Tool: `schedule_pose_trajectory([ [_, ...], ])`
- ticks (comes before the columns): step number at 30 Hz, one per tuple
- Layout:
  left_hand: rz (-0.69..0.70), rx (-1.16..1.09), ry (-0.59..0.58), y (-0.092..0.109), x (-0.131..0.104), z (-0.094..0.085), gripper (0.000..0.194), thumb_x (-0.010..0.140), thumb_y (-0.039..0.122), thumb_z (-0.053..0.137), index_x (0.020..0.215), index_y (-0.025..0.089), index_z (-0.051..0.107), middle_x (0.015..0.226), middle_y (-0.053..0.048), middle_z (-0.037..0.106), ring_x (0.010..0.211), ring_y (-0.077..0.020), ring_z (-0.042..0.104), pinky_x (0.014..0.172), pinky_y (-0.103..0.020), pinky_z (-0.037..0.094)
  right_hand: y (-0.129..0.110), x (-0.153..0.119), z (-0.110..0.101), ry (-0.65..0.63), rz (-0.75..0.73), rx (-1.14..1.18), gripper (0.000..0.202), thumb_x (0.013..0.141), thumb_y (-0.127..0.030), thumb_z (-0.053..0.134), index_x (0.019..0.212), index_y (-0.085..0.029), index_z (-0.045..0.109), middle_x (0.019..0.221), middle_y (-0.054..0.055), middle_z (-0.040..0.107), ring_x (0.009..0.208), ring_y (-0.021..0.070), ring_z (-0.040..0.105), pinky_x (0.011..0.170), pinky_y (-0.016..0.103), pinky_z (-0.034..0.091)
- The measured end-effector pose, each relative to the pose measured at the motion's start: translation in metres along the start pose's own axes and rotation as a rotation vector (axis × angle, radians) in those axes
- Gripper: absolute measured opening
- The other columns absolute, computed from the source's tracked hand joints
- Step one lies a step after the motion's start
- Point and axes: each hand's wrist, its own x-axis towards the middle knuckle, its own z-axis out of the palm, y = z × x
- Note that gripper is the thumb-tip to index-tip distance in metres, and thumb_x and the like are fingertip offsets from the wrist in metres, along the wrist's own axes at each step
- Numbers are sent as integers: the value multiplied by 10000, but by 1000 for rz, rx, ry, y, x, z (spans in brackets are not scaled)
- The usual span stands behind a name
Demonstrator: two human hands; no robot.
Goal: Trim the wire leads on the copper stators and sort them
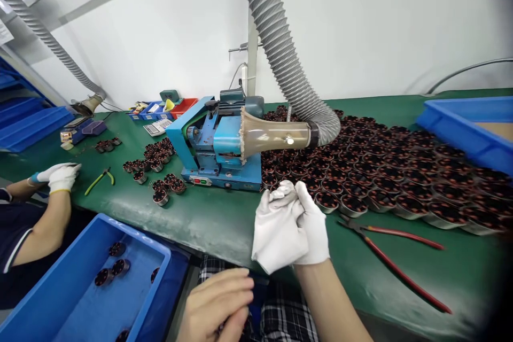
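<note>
My right hand [315, 230] wears a white work glove and grips a second, loose white glove [276, 238] that hangs limp over the table's front edge. Bare and lower down, my left hand [218, 302] holds nothing; its fingers are stretched out, slightly bent, and apart from the loose glove. Just beyond the right hand begin rows of round motor stators [326, 200] with copper windings and black tops. Red-handled cutting pliers [396, 254] lie with their jaws open to the right of it.
A blue belt-driven machine [224, 144] stands behind my hands, its hood joined to a grey hose [280, 37]. A blue bin [160, 256] with several stators sits front left. Green-handled pliers [99, 180] lie near a co-worker's gloved hands [64, 175]. Another blue bin [452, 123] stands right.
</note>
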Motion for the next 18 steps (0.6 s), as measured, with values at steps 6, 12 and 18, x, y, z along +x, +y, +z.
schedule_pose_trajectory([
  [6, -478, -651, 186, 0, 7, 78, 190, 772, 304, 606, 852, 189, 734, 903, -96, 707, 888, -265, 644, 825, -363, 501, 37, -10, 8, -44, 15, -56, 277, 824, -433, 523, 731, -187, 608, 565, -45, 586, 550, 84, 570, 741, 284, 519],
  [12, -647, -1153, 663, -35, 40, 62, 238, 714, 352, 670, 799, 132, 690, 849, -84, 686, 824, -205, 627, 794, -320, 492, 81, -17, -20, -285, -14, -809, 351, 730, -412, 635, 1024, -225, 591, 1015, 56, 633, 946, 224, 586, 852, 378, 457],
  [18, -621, -1299, 673, -53, 24, 46, 320, 811, 406, 509, 1056, 232, 620, 1073, -60, 635, 1069, -201, 554, 970, -355, 405, 114, -19, -37, -659, -54, -1552, 164, 747, -288, 576, 885, -213, 619, 844, 26, 613, 769, 183, 564, 720, 301, 431],
])
